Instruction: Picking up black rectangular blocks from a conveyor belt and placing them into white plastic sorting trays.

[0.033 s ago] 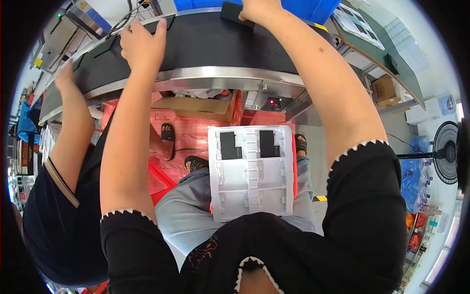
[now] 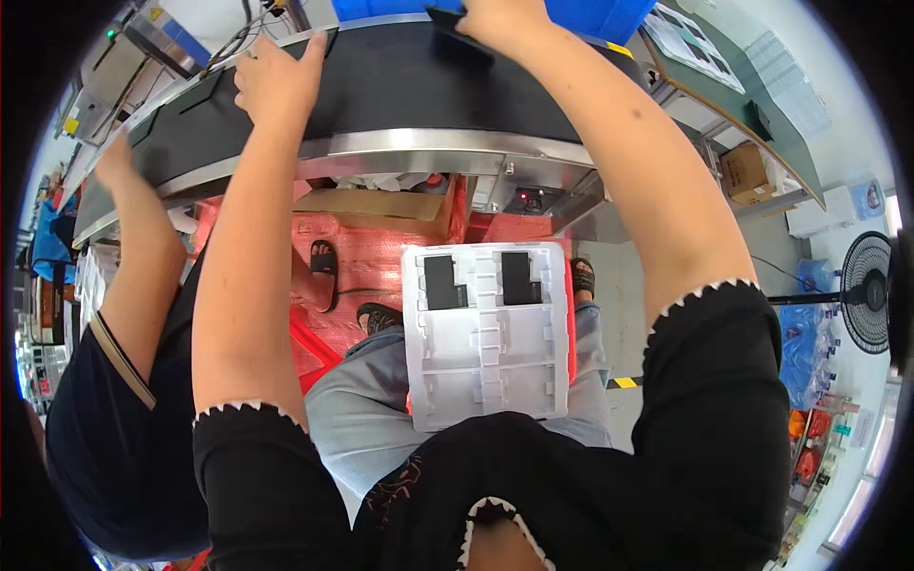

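Two flat, notched black pieces [image 2: 441, 283]: we find them in separate pockets of one white moulded tray [image 2: 490, 339], whose walls keep them apart. Denim-clad lap [image 2: 352, 400]: supports the tray, presumably leaving our hands free. Right hand [image 2: 503, 21]: pinching a thin black plate [image 2: 446, 17], tilted at the smooth, metal-edged belt's [image 2: 409, 90] far side. Left hand [image 2: 281, 81]: thumb spread from fingers, nothing visibly gripped.

Black top [image 2: 533, 476]: 2 short sleeves [image 2: 257, 466], white scalloped edging [image 2: 705, 289]; motif [image 2: 398, 487], apparently reddish-brown, at 10 o'clock from neckline [image 2: 490, 502]; blue jeans [image 2: 357, 385].
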Demonstrator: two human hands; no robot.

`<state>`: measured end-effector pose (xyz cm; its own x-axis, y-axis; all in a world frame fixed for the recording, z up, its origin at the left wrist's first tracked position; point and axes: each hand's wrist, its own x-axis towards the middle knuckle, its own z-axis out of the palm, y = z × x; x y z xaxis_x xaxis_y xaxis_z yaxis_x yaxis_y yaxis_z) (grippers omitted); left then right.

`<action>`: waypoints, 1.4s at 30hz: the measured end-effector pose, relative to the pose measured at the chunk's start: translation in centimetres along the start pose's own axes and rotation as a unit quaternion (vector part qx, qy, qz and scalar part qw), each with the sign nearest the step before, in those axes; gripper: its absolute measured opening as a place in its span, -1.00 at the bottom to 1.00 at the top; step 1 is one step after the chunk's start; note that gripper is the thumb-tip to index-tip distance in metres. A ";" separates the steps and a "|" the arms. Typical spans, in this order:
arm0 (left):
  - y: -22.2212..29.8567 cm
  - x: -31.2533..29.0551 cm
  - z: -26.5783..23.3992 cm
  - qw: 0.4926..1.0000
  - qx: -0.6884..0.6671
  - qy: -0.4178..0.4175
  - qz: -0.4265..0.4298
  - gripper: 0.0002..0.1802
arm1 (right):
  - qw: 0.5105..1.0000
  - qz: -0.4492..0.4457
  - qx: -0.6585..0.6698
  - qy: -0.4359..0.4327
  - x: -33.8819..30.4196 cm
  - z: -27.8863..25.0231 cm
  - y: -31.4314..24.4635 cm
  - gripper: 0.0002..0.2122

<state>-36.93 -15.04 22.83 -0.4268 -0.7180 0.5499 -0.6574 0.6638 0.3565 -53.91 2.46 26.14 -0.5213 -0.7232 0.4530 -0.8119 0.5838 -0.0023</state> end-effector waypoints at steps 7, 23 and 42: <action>1.1 2.5 2.9 0.973 0.124 -0.197 -0.011 0.02 | 0.968 -0.079 0.208 -0.119 -19.7 -8.3 -4.7 -0.59; 1.3 -22.5 -8.6 0.837 -0.247 -0.208 0.443 -0.10 | 0.830 0.166 0.168 -0.505 -42.7 4.2 -2.1 -0.53; -8.8 -40.6 -3.7 0.872 0.002 -0.385 0.303 -0.32 | 0.890 0.071 0.433 -0.126 -26.7 -6.5 -3.1 -0.70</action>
<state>-11.55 9.08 0.16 -0.9858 -0.1643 -0.0349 -0.1678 0.9706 0.1725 -35.79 22.36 19.80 -0.5887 -0.7883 0.1790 -0.5738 0.2516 -0.7794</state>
